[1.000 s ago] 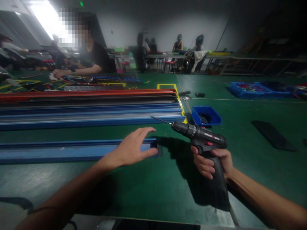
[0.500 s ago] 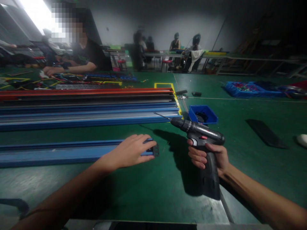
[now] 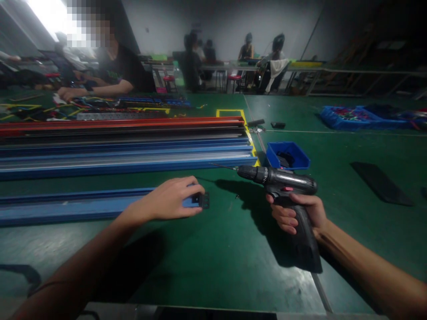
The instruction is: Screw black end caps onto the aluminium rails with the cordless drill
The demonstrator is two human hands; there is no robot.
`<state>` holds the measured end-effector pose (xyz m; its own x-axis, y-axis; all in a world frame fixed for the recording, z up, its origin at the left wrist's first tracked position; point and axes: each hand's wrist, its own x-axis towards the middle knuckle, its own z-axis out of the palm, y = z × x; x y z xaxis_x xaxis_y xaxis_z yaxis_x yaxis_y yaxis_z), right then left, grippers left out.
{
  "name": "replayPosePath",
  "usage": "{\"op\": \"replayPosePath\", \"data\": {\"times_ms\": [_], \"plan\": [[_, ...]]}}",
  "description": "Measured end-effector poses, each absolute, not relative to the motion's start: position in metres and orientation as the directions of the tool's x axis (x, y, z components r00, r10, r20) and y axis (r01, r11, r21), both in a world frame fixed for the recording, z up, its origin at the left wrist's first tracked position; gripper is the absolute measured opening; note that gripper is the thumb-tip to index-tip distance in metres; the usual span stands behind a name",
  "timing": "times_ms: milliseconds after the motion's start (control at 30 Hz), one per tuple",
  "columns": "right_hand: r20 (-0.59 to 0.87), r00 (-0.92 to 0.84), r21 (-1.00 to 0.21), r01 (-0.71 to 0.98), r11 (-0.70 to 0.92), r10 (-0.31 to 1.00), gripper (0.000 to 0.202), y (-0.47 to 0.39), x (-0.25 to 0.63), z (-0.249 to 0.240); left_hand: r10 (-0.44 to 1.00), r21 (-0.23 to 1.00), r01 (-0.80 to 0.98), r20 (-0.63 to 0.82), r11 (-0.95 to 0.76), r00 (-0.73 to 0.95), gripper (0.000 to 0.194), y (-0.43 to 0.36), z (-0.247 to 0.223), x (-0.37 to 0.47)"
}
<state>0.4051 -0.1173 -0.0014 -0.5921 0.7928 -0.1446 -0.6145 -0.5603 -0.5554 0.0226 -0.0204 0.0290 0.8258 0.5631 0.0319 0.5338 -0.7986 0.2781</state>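
Note:
My left hand (image 3: 170, 198) grips the right end of a long blue rail (image 3: 83, 206) lying on the green table. A black end piece (image 3: 205, 201) sticks out past my fingertips at that end. In my right hand (image 3: 296, 215) is a black cordless drill (image 3: 283, 180), its handle wrapped by my fingers. Its thin bit (image 3: 222, 166) points left, above the table and apart from the rail. Behind the bit, several more rails (image 3: 133, 155), blue, dark and orange, lie side by side.
Behind the drill stands a blue bin (image 3: 288, 155) with dark parts. A black flat piece (image 3: 380, 182) lies to the right. Blue trays (image 3: 353, 118) sit at the back right. Across the table, a person (image 3: 116, 71) works among wires. Yellow tape (image 3: 230, 111) marks the tabletop.
My left hand and the held rail end have shifted left. The drill has moved slightly right in view and its bit points more nearly level. The camera view has shifted a little.

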Motion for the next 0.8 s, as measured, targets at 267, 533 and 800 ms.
{"op": "replayPosePath", "data": {"times_ms": [267, 533, 800], "plan": [[-0.212, -0.63, -0.583, -0.533, -0.614, 0.747, 0.031, -0.116, 0.407, -0.006, 0.564, 0.403, 0.526, -0.028, -0.749, 0.825, 0.037, -0.01, 0.032, 0.011], [-0.206, -0.665, -0.577, -0.51, -0.638, 0.718, 0.036, -0.119, 0.406, -0.009, 0.563, 0.504, 0.482, 0.01, -0.716, 0.826, 0.034, -0.01, 0.027, 0.012], [-0.274, -0.619, -0.589, -0.497, -0.637, 0.736, 0.035, -0.118, 0.412, -0.004, 0.571, 0.514, 0.468, 0.051, -0.719, 0.819, 0.044, -0.01, 0.025, 0.008]]}}
